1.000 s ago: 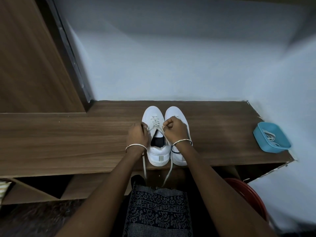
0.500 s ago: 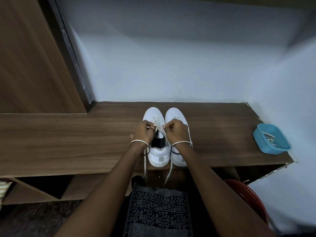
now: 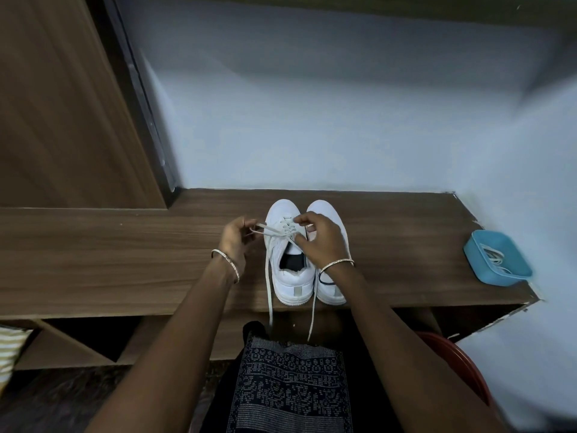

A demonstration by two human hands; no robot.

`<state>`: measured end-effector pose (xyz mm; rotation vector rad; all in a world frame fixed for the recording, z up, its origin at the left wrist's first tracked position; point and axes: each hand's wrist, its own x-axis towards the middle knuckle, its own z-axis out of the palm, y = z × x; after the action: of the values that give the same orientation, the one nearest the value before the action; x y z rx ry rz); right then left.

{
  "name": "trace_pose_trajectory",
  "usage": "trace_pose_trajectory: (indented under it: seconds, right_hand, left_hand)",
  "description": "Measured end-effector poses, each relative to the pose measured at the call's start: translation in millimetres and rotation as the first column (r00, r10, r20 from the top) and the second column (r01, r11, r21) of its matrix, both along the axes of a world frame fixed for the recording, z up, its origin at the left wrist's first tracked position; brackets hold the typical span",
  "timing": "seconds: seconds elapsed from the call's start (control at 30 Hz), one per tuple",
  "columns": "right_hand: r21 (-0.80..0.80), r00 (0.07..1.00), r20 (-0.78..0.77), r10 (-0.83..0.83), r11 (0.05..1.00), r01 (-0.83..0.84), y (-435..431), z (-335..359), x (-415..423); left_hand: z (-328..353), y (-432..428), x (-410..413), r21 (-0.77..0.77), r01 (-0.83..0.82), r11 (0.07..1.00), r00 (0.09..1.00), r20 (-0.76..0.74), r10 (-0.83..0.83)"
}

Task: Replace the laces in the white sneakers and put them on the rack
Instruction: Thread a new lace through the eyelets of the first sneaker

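Lacing step, near the upper eyelets. Left hand (image 3: 235, 237) pinches a lace (image 3: 263, 228) loop pulled out sideways. Right hand (image 3: 318, 242) is curled, pinching the lace atop the sneaker (image 3: 292, 281) beneath its fingertips. Next, likely: draw slack through, thread the hanging ends.

Domestic setting, most likely a home entry or bedroom corner. Evidence:
- low wood-laminate shoe rack (image 3: 125, 251) with open cubbies (image 3: 81, 335) under the top board, laminate chipped at the right corner
- white sneakers (image 3: 293, 282) parked on top
- plain painted wall (image 3: 312, 120) behind, matching laminate door or wardrobe panel (image 3: 62, 104) on the left
- small blue plastic tray (image 3: 480, 248) holding loose white laces
- red plastic rim (image 3: 462, 360) low right, striped cloth (image 3: 9, 348) in the left cubby

No shop or workshop-type fittings.
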<state>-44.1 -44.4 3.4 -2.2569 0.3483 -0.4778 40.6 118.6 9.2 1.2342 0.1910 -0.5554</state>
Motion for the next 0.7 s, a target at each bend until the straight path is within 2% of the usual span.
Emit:
trace_pose_trajectory:
  seconds: [0.1,0.17,0.3,0.37,0.43,0.5,0.57,0.63,0.7]
  right_hand:
    - [-0.160,0.998,-0.053,0.026,0.986,-0.034,10.1,-10.3,8.3]
    - [-0.194,0.999,-0.043,-0.021,0.981,0.013,13.8,-10.8,9.0]
    - [0.059,0.987,-0.008,-0.161,0.985,0.161,4.1,-4.7,5.9]
    - [0.277,0.969,-0.040,-0.243,0.929,0.244,-7.6,-2.2,4.5]
    - [0.557,0.952,-0.062,-0.300,0.781,0.283,-16.1,0.6,1.7]
    - [0.815,0.932,-0.038,-0.361,0.528,0.238,-21.3,6.8,-2.1]
    - [0.941,0.904,-0.014,-0.428,0.299,0.156,-27.7,14.9,-6.9]
    - [0.973,0.883,-0.009,-0.470,0.199,0.116,-35.1,19.8,-11.3]
    - [0.979,0.869,-0.017,-0.494,0.169,0.115,-45.9,23.2,-16.7]
  left_hand:
    - [-2.6,4.3,-4.3,-0.019,-0.020,1.000,0.999,-0.028,0.019]
    - [-3.6,7.2,-6.2,-0.039,-0.020,0.999,0.999,-0.028,0.019]
    - [-6.8,15.3,-2.8,-0.060,-0.042,0.997,0.997,-0.065,0.038]
    - [-10.7,20.2,2.1,-0.047,-0.065,0.997,0.996,-0.064,0.062]
    - [-14.8,25.5,5.9,0.020,-0.101,0.995,0.994,-0.038,0.101]
    - [-22.0,31.8,9.9,0.158,-0.165,0.974,0.986,0.025,0.163]
    - [-31.9,38.5,11.9,0.297,-0.214,0.931,0.977,0.079,0.199]
    - [-38.2,45.6,11.2,0.362,-0.245,0.899,0.969,0.079,0.232]
    - [-46.5,53.6,13.6,0.413,-0.279,0.867,0.958,0.061,0.279]
